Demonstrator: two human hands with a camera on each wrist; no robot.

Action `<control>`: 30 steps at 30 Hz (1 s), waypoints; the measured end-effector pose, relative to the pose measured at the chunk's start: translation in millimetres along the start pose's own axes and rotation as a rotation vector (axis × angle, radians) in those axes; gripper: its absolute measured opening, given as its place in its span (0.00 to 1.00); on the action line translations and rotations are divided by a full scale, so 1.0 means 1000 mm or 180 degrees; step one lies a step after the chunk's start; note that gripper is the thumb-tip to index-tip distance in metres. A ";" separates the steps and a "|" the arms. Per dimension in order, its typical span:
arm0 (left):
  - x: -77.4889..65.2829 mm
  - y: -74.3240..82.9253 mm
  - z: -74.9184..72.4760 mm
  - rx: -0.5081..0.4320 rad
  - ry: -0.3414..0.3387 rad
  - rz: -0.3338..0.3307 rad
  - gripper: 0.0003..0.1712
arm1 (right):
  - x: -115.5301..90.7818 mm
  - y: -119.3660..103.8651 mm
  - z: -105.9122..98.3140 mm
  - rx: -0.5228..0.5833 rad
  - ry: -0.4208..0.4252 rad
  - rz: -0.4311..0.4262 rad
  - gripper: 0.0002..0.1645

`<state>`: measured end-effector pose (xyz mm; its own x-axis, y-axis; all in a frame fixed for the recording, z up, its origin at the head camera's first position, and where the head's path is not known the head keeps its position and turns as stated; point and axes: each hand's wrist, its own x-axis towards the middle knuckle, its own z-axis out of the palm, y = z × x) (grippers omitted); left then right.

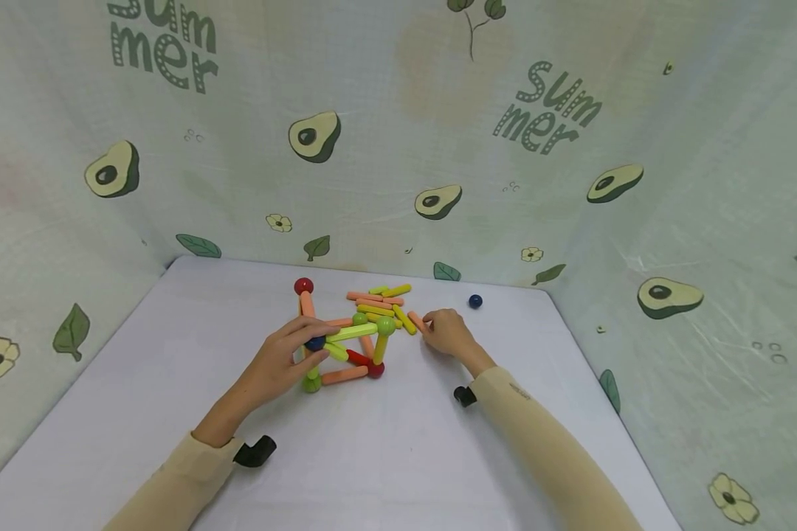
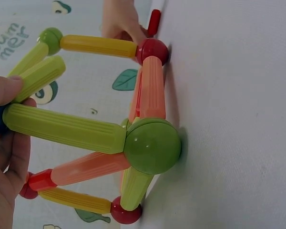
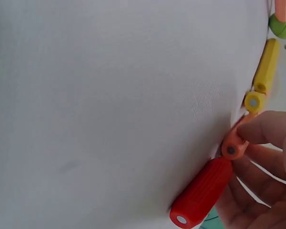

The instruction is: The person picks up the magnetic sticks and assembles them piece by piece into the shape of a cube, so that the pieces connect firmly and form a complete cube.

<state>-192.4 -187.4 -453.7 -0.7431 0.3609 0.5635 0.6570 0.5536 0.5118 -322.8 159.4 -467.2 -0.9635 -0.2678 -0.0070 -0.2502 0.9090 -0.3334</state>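
Note:
A frame of magnetic sticks and balls stands on the table in the head view. My left hand [image 1: 287, 363] pinches its dark blue ball [image 1: 315, 343] at an upper corner. From that ball a light green stick [image 1: 352, 332] runs to a green ball [image 1: 386, 325]. In the left wrist view another light green stick [image 2: 64, 126] slopes down to a larger-looking green ball [image 2: 152, 145] at the tabletop. To the right of the frame, my right hand [image 1: 449, 332] pinches an orange stick [image 3: 232, 147] between thumb and fingers. Touching its end is a red stick [image 3: 202, 194].
Several loose yellow sticks [image 1: 375, 311] and orange sticks [image 1: 364, 296] lie behind and right of the frame. A separate dark blue ball [image 1: 475, 301] sits near the table's back edge. Patterned cloth [image 1: 372, 192] hangs behind the white table [image 1: 398, 457].

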 end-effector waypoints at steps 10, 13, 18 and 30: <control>0.001 0.000 0.002 -0.0024 -0.0016 0.0013 0.29 | -0.007 0.010 -0.011 0.0249 0.0173 0.0186 0.17; 0.001 -0.001 0.001 -0.0015 0.0007 0.0004 0.29 | -0.012 0.010 -0.013 0.0316 0.0229 0.0030 0.17; -0.001 -0.002 0.000 -0.0031 -0.0001 -0.0048 0.28 | -0.019 0.012 -0.011 0.0296 0.0178 -0.0234 0.16; 0.001 0.000 0.001 -0.0013 0.0010 -0.0023 0.28 | -0.041 0.009 -0.014 0.0270 0.0499 -0.0854 0.15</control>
<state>-193.1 -186.5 -453.9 -0.7474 0.3545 0.5619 0.6522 0.5531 0.5184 -286.5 182.9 -456.7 -0.8688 -0.4358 0.2350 -0.4949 0.7809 -0.3812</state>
